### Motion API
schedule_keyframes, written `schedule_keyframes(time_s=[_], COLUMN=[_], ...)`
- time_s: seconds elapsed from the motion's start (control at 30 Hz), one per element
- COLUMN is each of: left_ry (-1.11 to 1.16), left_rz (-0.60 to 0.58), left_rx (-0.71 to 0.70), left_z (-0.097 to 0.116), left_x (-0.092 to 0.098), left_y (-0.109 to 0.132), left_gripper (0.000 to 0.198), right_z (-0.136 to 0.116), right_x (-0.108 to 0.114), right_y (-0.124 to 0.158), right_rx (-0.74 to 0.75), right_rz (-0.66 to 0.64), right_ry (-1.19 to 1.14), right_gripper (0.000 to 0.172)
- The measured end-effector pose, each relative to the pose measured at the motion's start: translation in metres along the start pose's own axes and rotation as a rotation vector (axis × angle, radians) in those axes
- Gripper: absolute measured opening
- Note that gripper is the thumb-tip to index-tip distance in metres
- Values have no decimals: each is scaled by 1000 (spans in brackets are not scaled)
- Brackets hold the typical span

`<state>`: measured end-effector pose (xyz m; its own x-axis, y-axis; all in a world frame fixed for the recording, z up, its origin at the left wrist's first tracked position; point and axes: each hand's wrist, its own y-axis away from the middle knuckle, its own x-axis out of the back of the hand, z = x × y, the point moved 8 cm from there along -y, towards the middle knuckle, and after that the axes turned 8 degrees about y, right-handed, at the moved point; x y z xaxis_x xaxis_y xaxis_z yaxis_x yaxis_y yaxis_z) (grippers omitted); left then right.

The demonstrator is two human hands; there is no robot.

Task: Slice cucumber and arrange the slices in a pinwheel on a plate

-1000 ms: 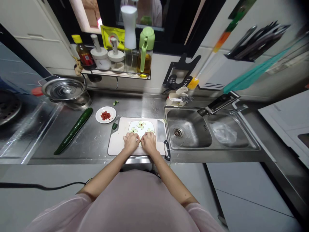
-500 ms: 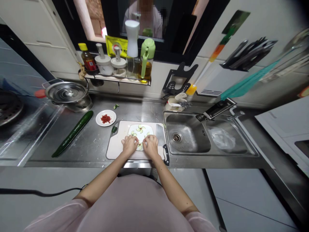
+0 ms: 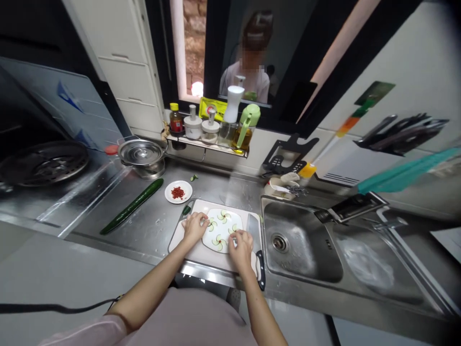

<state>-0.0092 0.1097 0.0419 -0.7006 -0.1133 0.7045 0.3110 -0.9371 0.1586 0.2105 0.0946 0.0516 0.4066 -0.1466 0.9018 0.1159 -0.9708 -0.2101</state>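
A white plate [image 3: 216, 236] lies on a pale cutting board [image 3: 194, 257], with thin cucumber slices [image 3: 224, 216] set in pinwheels around small red centres. My left hand [image 3: 194, 227] is at the plate's left rim, thumb and fingertips drawn together beside the left pinwheel. At the right rim, close to the right pinwheel, is my right hand [image 3: 242, 244], its fingers curled toward the thumb. Whatever either pinch holds is too small to make out. A knife [image 3: 261, 271] with a black handle rests along the board's right side. A cucumber end piece [image 3: 186, 210] sits at the upper left corner.
A small dish of chopped red bits [image 3: 177, 192] and a whole cucumber [image 3: 133, 205] lie on the steel counter to the left, near a lidded pot [image 3: 144, 158]. The sink [image 3: 302, 245] is to the right. Bottles and jars stand on a wall rack [image 3: 211, 144].
My hands have moved apart from the front pinwheel to the plate's two sides, uncovering it. The view has shifted, showing more of the stove and window.
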Motion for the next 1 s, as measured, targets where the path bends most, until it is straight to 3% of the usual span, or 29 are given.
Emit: schedule_keyframes(time_s=[0.13, 0.3, 0.4, 0.6, 1.0], left_ry=[0, -85, -169, -302, -422], left_rz=[75, 210, 196, 27, -65], left_rx=[42, 161, 167, 9, -141], left_z=[-15, -51, -66, -68, -74], left_x=[28, 80, 98, 89, 63], left_y=[-29, -75, -98, -124, -146], left_gripper=[21, 22, 23, 26, 22], right_z=[8, 18, 20, 19, 19], right_x=[3, 12, 14, 11, 6], right_y=[-5, -16, -20, -19, -11], right_rx=[-10, -15, -4, -5, 28], right_rz=[10, 89, 121, 116, 82], right_ry=[-41, -60, -75, -93, -109], right_gripper=[22, 27, 27, 29, 29])
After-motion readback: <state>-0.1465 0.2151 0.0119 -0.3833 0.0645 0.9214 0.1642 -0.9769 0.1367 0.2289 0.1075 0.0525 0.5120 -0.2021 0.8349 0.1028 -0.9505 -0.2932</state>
